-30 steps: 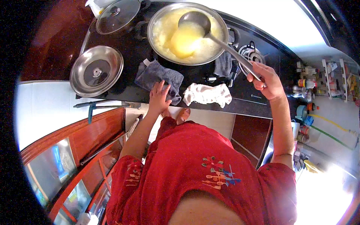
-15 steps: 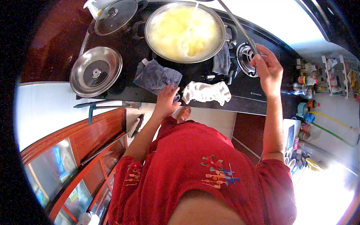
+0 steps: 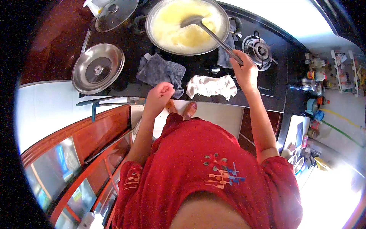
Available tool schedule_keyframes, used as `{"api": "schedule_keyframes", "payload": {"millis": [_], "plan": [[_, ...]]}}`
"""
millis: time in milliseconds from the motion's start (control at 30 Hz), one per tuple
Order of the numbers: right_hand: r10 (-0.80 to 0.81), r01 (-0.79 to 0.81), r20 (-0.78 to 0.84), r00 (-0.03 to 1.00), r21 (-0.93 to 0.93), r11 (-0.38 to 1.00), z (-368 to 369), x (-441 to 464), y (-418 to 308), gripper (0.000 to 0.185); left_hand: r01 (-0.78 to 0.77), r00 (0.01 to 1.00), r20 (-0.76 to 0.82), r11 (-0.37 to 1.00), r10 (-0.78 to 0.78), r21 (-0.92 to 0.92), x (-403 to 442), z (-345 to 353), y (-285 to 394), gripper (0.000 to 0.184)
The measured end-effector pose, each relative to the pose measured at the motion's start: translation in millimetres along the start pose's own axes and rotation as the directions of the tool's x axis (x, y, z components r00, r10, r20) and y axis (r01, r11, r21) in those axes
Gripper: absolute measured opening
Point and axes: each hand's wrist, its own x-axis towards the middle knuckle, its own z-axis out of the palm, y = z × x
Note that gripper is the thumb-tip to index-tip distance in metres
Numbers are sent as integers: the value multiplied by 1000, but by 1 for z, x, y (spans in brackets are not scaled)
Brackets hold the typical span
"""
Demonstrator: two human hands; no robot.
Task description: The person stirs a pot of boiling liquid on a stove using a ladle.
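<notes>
My right hand (image 3: 246, 72) grips the handle of a metal ladle (image 3: 217, 37). The ladle's head is over the wide metal pot (image 3: 149, 33), at the surface of a pale yellow, foamy liquid (image 3: 167, 34). My left hand (image 3: 161, 94) is in front of the stove's edge with its fingers curled in, and nothing shows in them. Just beyond it lies a folded grey cloth (image 3: 160, 70); I cannot tell whether they touch. A crumpled white cloth (image 3: 211, 86) lies between my hands on the black stove top (image 3: 263, 82).
To the left are a shiny metal lid (image 3: 114, 72) and, farther back, a glass lid (image 3: 124, 15). An uncovered burner (image 3: 261, 49) sits right of the pot, near another grey cloth (image 3: 225, 55). Bottles (image 3: 316, 74) stand at the far right.
My right hand has come down and leftward, bringing the ladle from above the pot to the liquid. The falling stream is gone. My left hand has drawn back from the grey cloth and curled.
</notes>
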Motion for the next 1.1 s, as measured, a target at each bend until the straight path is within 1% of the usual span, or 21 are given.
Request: {"api": "schedule_keyframes", "payload": {"millis": [67, 100, 200, 300, 400, 500, 533, 600, 633, 667, 700, 733, 800, 867, 933, 1000, 1100], "plan": [[26, -26, 10, 1000, 12, 1000, 2, -1, 3, 28, 96, 995, -17, 991, -95, 92, -3, -9, 19, 17], [16, -16, -3, 1000, 11, 1000, 4, -2, 7, 30, 87, 996, -18, 996, -87, 4, -1, -10, 10, 15], [37, -36, 25, 999, -33, 999, 2, -5, 8, 33, 105, 994, -8, 990, -107, -98, -5, -10, -1, 13], [63, -59, 38, 997, -90, 994, 4, -10, 14, 36, 127, 992, 13, 989, -127, -71, -10, -7, 8, 13], [158, -144, 107, 982, -123, 982, 2, -11, 16, 39, 99, 994, 51, 992, -95, -82, -10, -3, -2, 13], [-12, 8, -18, 1000, -169, 986, 1, -13, 13, 36, 107, 993, 66, 988, -99, -114, -11, -1, 0, 13], [-98, 79, -100, 990, -183, 980, -1, -13, 11, 35, 111, 992, 66, 986, -103, -126, -10, 0, -1, 13], [-269, 214, -254, 929, -226, 950, -6, -14, 5, 33, 121, 992, 65, 981, -113, -149, -10, 1, -5, 14], [-272, 243, -276, 922, -134, 961, -9, -22, 2, 26, 124, 991, 68, 981, -115, -149, -11, 0, -5, 14], [-274, 259, -246, 930, -94, 961, -12, -30, -4, 18, 127, 991, 70, 980, -118, -150, -11, -1, -4, 15], [-188, 194, -163, 969, 21, 981, -8, -43, -9, 16, 130, 990, 75, 980, -120, -151, -12, -1, -3, 15], [-108, 116, -69, 992, 127, 985, 0, -57, -10, 14, 135, 989, 72, 985, -127, -112, -13, -2, -1, 15], [-140, 133, 63, 988, 108, 985, 21, -76, 0, 7, 139, 988, 67, 990, -136, -35, -14, -2, 1, 15], [-47, 37, 168, 985, 60, 997, 42, -96, 15, 7, 119, 992, 47, 992, -117, -44, -15, -1, -1, 15], [66, -82, 223, 973, 63, 995, 56, -108, 21, 10, 108, 994, 39, 992, -106, -63, -14, -1, -4, 15], [158, -191, 232, 960, 129, 973, 64, -116, 21, 11, 109, 993, 49, 990, -104, -92, -13, -1, -6, 15], [176, -222, 246, 953, 171, 960, 78, -121, 27, 13, 108, 992, 73, 988, -100, -111, -10, 0, -4, 16]]}}
